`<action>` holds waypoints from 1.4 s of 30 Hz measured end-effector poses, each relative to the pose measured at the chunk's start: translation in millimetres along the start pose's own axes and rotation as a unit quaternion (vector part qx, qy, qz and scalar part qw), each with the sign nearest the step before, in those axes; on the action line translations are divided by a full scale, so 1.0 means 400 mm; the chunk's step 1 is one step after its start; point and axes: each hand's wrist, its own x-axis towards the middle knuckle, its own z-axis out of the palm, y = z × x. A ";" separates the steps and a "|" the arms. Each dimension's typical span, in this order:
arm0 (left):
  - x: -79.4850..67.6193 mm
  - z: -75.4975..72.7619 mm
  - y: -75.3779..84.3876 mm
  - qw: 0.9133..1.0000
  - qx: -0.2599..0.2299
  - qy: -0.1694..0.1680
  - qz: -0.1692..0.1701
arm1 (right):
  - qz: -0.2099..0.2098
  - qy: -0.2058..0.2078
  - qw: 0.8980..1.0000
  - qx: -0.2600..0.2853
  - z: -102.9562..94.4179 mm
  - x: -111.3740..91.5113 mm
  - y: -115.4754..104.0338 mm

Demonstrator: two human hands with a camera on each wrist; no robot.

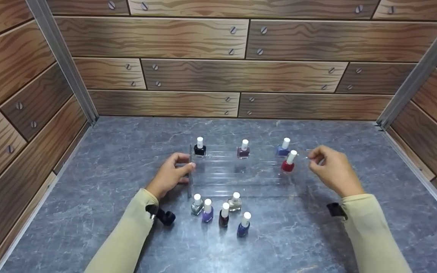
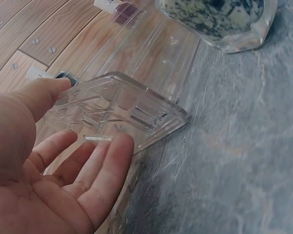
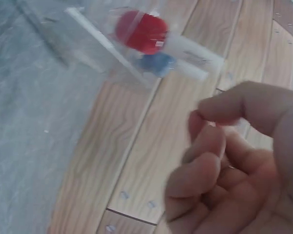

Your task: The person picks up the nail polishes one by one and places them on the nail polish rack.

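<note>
A clear stepped display rack (image 1: 218,178) stands on the surface between the hands. My left hand (image 1: 173,169) holds its left side panel (image 2: 136,97), thumb over the edge and fingers along the outer face. My right hand (image 1: 330,167) is just off the rack's right side, fingers loosely curled with nothing between them in the right wrist view. Nearest to it on the rack are a red nail polish bottle (image 1: 288,165), slightly tilted, and a blue nail polish bottle (image 1: 283,150) behind. A mauve bottle (image 1: 243,151) and a black bottle (image 1: 200,149) stand on the top step.
In front of the rack stand several white-capped nail polish bottles: glittery silver (image 1: 197,207), purple (image 1: 207,215), dark red (image 1: 224,220), clear-looking (image 1: 235,204) and dark blue (image 1: 243,229). Wood-patterned walls (image 1: 188,76) enclose the grey marbled surface (image 1: 127,140) on three sides.
</note>
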 end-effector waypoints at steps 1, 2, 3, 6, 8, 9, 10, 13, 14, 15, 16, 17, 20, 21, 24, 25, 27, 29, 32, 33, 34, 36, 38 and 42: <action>-0.002 0.001 -0.002 1.000 0.002 -0.001 0.000 | 0.000 -0.009 1.000 -0.005 -0.002 -0.007 -0.006; -0.004 0.001 -0.003 1.000 0.004 -0.001 -0.002 | 0.000 -0.020 1.000 -0.008 -0.004 -0.013 -0.012; -0.005 0.002 -0.005 1.000 0.005 -0.002 -0.002 | -0.001 -0.031 0.999 -0.010 -0.004 -0.020 -0.018; -0.006 0.003 -0.005 1.000 0.006 -0.004 -0.007 | -0.013 -0.053 0.998 -0.011 0.001 -0.034 -0.040; -0.005 0.003 -0.004 1.000 0.004 -0.004 -0.006 | -0.034 -0.064 0.997 -0.003 0.012 -0.038 -0.056; -0.005 0.003 -0.003 1.000 0.002 -0.004 -0.006 | -0.046 -0.072 0.996 0.002 0.019 -0.040 -0.064; -0.005 0.004 -0.001 1.000 -0.001 -0.002 -0.007 | -0.056 -0.085 0.995 0.008 0.026 -0.043 -0.073; -0.007 0.003 0.002 1.000 -0.002 -0.003 -0.007 | -0.087 -0.147 0.985 0.024 0.048 -0.055 -0.100; -0.006 0.002 0.003 1.000 -0.003 -0.004 -0.009 | -0.095 -0.169 0.981 0.026 0.054 -0.059 -0.111; -0.006 0.001 0.004 1.000 -0.002 -0.006 -0.010 | -0.104 -0.189 0.976 0.025 0.061 -0.063 -0.123; -0.006 0.000 0.005 1.000 -0.002 -0.008 -0.010 | -0.110 -0.205 0.972 0.023 0.067 -0.069 -0.135; -0.005 0.000 0.006 1.000 -0.001 -0.009 -0.010 | -0.119 -0.217 0.969 0.022 0.073 -0.074 -0.149; -0.005 -0.003 0.006 1.000 -0.002 -0.009 -0.008 | -0.146 -0.238 0.960 0.011 0.092 -0.086 -0.191; -0.006 -0.003 0.007 1.000 -0.002 -0.007 -0.007 | -0.154 -0.242 0.958 0.006 0.098 -0.090 -0.204; -0.006 -0.002 0.005 1.000 -0.002 -0.007 0.000 | -0.188 -0.268 0.945 -0.005 0.118 -0.099 -0.233; -0.006 -0.001 0.003 1.000 -0.002 -0.007 0.001 | -0.204 -0.277 0.939 -0.010 0.125 -0.101 -0.239; -0.008 0.000 0.000 1.000 0.000 -0.004 0.004 | -0.237 -0.291 0.927 -0.016 0.137 -0.103 -0.245; -0.007 0.002 -0.003 1.000 0.000 -0.004 0.006 | -0.272 -0.294 0.916 -0.019 0.146 -0.103 -0.243; -0.004 0.004 -0.003 1.000 0.001 -0.002 0.008 | -0.305 -0.301 0.903 -0.012 0.153 -0.099 -0.236; -0.002 0.004 -0.002 1.000 0.000 -0.003 0.008 | -0.310 -0.305 0.900 -0.011 0.154 -0.098 -0.233; -0.001 0.005 -0.001 1.000 0.001 -0.005 0.008 | -0.313 -0.311 0.897 -0.011 0.155 -0.098 -0.231; 0.000 0.006 0.002 1.000 0.003 -0.009 0.006 | -0.307 -0.325 0.894 -0.011 0.157 -0.098 -0.227; 0.000 0.007 0.005 1.000 0.005 -0.011 0.001 | -0.297 -0.339 0.892 -0.012 0.157 -0.099 -0.226; -0.005 0.006 0.010 1.000 0.006 -0.002 -0.004 | -0.294 -0.353 0.888 -0.008 0.165 -0.101 -0.228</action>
